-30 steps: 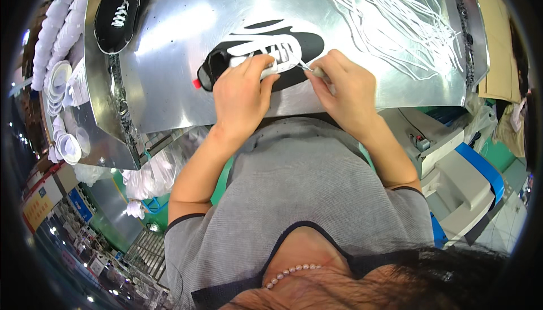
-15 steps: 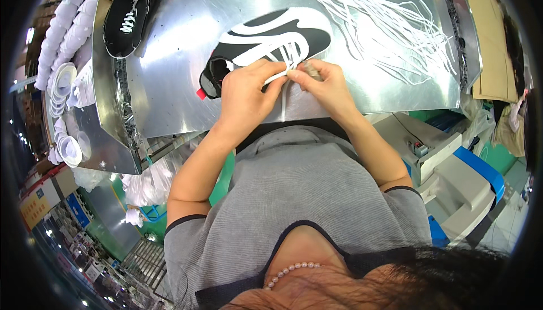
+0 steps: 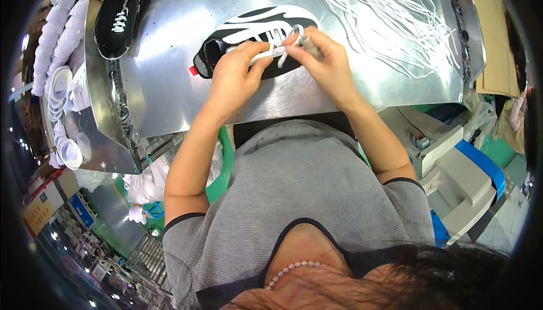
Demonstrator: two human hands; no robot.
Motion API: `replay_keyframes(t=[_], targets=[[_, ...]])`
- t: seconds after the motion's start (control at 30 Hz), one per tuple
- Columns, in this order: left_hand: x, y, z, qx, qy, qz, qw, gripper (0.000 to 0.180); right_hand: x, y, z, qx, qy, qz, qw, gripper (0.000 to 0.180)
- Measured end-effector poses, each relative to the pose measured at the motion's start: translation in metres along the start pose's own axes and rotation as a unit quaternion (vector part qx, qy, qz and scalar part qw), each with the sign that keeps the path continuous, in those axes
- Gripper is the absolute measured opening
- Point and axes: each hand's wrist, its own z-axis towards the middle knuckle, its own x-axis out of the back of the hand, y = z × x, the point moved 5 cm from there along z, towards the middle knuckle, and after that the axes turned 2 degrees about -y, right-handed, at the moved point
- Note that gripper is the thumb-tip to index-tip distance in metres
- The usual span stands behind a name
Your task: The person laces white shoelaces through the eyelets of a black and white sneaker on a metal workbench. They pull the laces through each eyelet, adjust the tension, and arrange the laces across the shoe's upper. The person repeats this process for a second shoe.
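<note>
A black and white sneaker with a red heel tab lies on the metal tabletop, its toe to the right. White lace runs across its front in several rows. My left hand is closed at the near side of the lacing, pinching the white shoelace. Just right of it, my right hand has thumb and index finger closed on the same lace, which curls up in a loop above the fingertips. A small tan piece shows at the right fingers; its kind is unclear.
A pile of loose white laces spreads over the right of the metal table. Another black shoe with white lacing and red trim stands at the far left. Stacked white rolled pieces are beyond the left edge, cardboard beyond the right.
The sneaker has shifted slightly left and lies flatter. Both hands have moved up a little, and the right one has lifted the lace into a loop. The hanging lace end is drawn up.
</note>
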Motion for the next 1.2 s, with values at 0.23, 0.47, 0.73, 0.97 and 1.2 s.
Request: replay_keyframes(t=[0.23,0.47,0.73,0.97,1.2], targets=[[0.002,-0.001,0.003,0.038,-0.018,-0.03,0.999,0.042,-0.005,0.003,0.014,0.076,0.033,-0.081,0.993,0.01],[-0.006,-0.002,0.005,0.0,0.057,0.051,0.997,0.027,-0.008,0.012,0.012,0.02,0.053,-0.063,0.996,0.017],[-0.006,0.008,0.008,-0.051,0.095,0.083,0.991,0.021,0.006,-0.006,-0.03,-0.109,-0.05,-0.128,0.984,0.019],[-0.007,0.007,0.009,-0.08,0.086,0.071,0.991,0.02,0.002,0.007,-0.025,-0.119,-0.053,-0.147,0.981,0.018],[-0.021,0.016,-0.003,-0.152,0.098,0.109,0.977,0.014,-0.017,0.017,-0.018,-0.151,-0.036,-0.149,0.976,0.02]])
